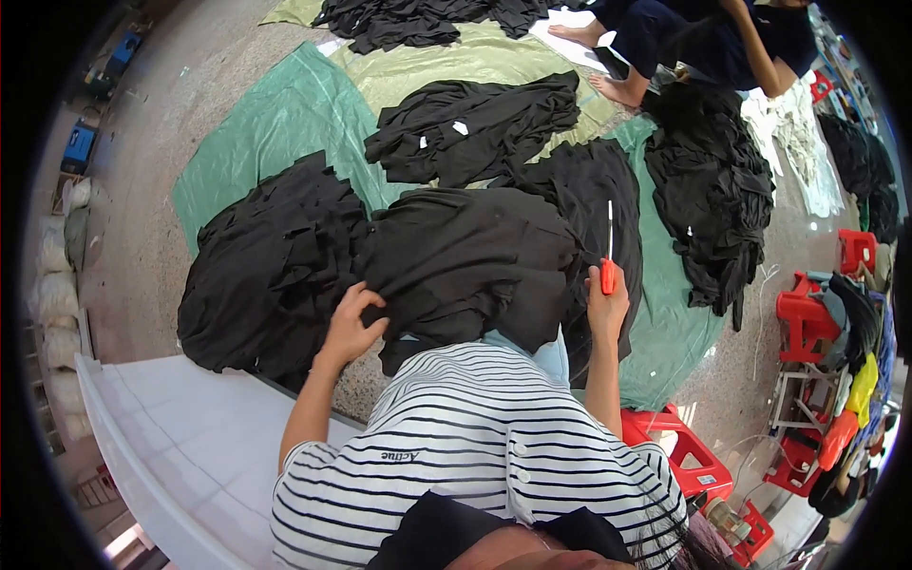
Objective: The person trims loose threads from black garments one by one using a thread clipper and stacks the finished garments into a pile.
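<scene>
A large piece of black cloth [465, 252] is spread over my lap and hangs forward. My left hand [356, 325] is at its left edge, fingers curved and apart from the thumb, with nothing visible between them. To the right, my right hand [608, 306] grips a pair of red-handled scissors [608, 274], whose slim metal blades point away from me and look closed. Left of the lap cloth lies a heap of black garment pieces [275, 271]. More black cloth [608, 190] lies beyond and beneath the scissors.
Black cloth piles [475, 123] rest on green sheets [275, 119] across the floor. Another person [703, 43] sits barefoot at the far right. Red plastic stools [807, 313] stand along the right side, and one red stool [679, 456] is by my right. A white panel [190, 446] is at near left.
</scene>
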{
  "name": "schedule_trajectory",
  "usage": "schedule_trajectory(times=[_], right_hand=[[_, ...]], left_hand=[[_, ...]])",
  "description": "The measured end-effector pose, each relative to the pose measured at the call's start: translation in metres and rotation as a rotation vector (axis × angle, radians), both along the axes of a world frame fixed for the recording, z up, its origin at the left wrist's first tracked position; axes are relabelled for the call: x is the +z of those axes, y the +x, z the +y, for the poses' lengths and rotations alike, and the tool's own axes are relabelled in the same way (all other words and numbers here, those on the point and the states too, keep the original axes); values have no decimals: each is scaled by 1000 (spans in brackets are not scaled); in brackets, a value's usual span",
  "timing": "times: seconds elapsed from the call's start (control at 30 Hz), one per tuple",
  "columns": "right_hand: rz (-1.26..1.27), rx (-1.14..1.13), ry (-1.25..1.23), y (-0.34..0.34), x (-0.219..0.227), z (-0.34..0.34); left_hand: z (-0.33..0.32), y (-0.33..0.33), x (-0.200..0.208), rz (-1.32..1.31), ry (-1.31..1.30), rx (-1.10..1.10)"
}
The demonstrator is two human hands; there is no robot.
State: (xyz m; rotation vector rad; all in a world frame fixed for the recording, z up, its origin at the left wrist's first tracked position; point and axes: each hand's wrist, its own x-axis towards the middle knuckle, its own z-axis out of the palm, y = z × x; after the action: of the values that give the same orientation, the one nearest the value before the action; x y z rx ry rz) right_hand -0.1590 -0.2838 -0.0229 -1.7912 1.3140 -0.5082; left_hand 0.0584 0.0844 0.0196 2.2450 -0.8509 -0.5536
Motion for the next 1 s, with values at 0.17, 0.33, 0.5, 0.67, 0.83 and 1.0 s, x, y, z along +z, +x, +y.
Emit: schedule_trajectory(times=[0.17, 0.33, 0.5, 0.67, 0.83, 1.0], right_hand=[[-161, 70, 7, 15, 19, 20], [-219, 129, 60, 24, 39, 46], [-204, 256, 122, 21, 58, 60], [-428, 222, 284, 35, 65, 48], [-464, 305, 329, 71, 102, 34], [-864, 247, -66, 46, 225, 22]], left_hand=[[-55, 1, -21, -212, -407, 277], [-97, 26, 9, -362, -334, 121], [-98, 26, 4, -329, -324, 0], [-81, 6, -1, -254, -385, 15], [-68, -13, 6, -445, -250, 29], [-53, -26, -1, -375, -228, 130]])
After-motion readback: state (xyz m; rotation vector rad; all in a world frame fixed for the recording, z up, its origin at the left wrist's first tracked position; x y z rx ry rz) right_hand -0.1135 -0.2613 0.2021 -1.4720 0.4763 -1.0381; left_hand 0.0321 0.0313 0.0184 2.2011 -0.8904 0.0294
